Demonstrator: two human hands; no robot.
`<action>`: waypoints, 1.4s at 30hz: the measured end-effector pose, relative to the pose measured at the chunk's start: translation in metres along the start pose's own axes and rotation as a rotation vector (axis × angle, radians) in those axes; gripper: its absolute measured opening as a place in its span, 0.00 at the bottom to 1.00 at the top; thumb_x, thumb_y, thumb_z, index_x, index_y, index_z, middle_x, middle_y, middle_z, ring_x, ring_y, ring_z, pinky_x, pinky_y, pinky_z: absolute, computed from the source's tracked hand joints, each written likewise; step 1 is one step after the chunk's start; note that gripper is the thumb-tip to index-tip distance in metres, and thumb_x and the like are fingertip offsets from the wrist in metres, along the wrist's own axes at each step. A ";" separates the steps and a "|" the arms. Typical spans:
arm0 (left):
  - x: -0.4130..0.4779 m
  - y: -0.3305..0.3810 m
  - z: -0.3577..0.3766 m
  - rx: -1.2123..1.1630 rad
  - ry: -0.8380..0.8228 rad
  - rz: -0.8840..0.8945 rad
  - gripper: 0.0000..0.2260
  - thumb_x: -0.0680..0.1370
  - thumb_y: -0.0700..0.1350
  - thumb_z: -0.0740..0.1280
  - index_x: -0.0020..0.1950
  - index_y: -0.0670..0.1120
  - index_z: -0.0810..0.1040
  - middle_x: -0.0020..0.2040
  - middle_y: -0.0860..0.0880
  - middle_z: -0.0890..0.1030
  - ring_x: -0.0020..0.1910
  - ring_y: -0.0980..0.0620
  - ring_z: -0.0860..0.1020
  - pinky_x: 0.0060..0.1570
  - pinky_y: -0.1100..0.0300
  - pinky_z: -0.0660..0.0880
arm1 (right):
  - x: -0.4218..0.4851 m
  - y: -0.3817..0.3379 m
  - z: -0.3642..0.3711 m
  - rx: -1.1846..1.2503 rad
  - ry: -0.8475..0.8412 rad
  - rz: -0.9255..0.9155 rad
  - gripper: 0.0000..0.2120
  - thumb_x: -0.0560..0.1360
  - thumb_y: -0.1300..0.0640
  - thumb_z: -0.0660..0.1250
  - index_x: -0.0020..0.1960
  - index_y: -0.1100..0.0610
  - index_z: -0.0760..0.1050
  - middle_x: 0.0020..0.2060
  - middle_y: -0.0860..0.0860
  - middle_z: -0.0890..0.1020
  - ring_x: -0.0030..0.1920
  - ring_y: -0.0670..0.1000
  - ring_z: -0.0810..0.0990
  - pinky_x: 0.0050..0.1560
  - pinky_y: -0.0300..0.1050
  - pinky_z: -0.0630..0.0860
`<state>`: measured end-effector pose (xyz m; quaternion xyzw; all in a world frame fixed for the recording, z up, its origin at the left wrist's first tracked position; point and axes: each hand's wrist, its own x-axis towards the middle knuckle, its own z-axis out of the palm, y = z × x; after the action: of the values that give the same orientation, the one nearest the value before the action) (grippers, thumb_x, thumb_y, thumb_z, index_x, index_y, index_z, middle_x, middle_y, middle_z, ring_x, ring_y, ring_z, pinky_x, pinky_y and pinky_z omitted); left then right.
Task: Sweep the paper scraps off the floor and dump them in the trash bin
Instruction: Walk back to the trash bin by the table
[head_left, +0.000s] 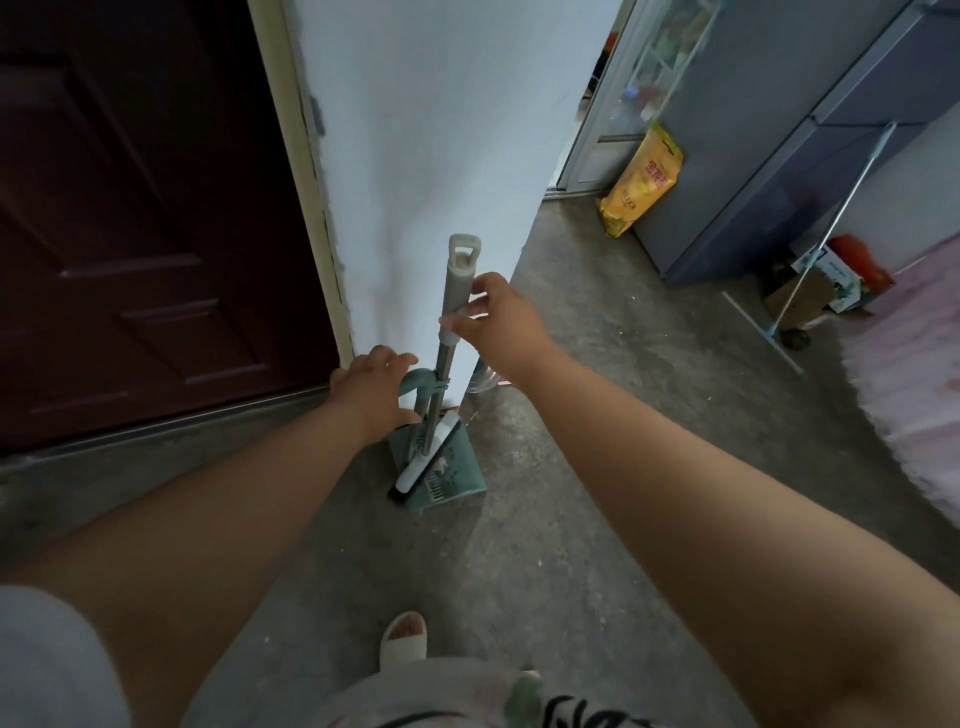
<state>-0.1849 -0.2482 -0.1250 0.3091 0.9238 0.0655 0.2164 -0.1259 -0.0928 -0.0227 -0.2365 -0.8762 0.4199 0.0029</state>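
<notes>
By the dark door (130, 208), at the foot of the white wall (415, 130), you stand over the broom (459, 280) and the teal dustpan (457, 480), which are clipped together upright on the concrete floor (571, 467). Your right hand (498, 317) pinches the broom's grey grip just below its hanging loop, thumb on the near side and fingers curled round the far side. Your left hand (374, 387), lower and to the left, cups the dustpan's curved handle, fingers bent over the top and thumb beneath.

The step in hand is likely freeing the pair. Steady the dustpan low with the left hand and draw the broom straight up along its pole, so the brush head clears the pan without tipping it or scraping the wall.

Pale specks (632, 297) dot the floor to the far right. Whether they are the paper scraps cannot be told, and no trash bin can be made out.
</notes>
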 end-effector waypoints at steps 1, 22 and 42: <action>-0.002 0.003 -0.004 -0.003 0.008 0.013 0.33 0.74 0.57 0.70 0.75 0.53 0.60 0.73 0.48 0.62 0.71 0.44 0.65 0.64 0.44 0.66 | -0.003 0.000 -0.002 0.005 -0.006 0.005 0.25 0.74 0.49 0.70 0.66 0.57 0.68 0.55 0.52 0.79 0.54 0.51 0.78 0.52 0.43 0.74; -0.018 0.115 -0.046 -0.097 -0.055 0.454 0.30 0.69 0.60 0.74 0.68 0.54 0.71 0.65 0.50 0.71 0.62 0.50 0.73 0.61 0.53 0.71 | -0.072 0.056 -0.069 0.115 0.186 0.219 0.34 0.70 0.44 0.73 0.70 0.56 0.64 0.61 0.52 0.74 0.58 0.50 0.75 0.54 0.44 0.74; -0.059 0.333 0.025 0.175 -0.283 0.754 0.44 0.67 0.69 0.70 0.77 0.58 0.55 0.77 0.55 0.55 0.76 0.48 0.57 0.72 0.43 0.58 | -0.272 0.210 -0.170 0.281 0.509 0.710 0.45 0.68 0.37 0.71 0.76 0.55 0.57 0.70 0.53 0.69 0.67 0.53 0.71 0.65 0.48 0.70</action>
<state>0.0485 -0.0175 -0.0417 0.6492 0.7088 0.0184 0.2752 0.2365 0.0307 -0.0149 -0.6150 -0.6470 0.4381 0.1059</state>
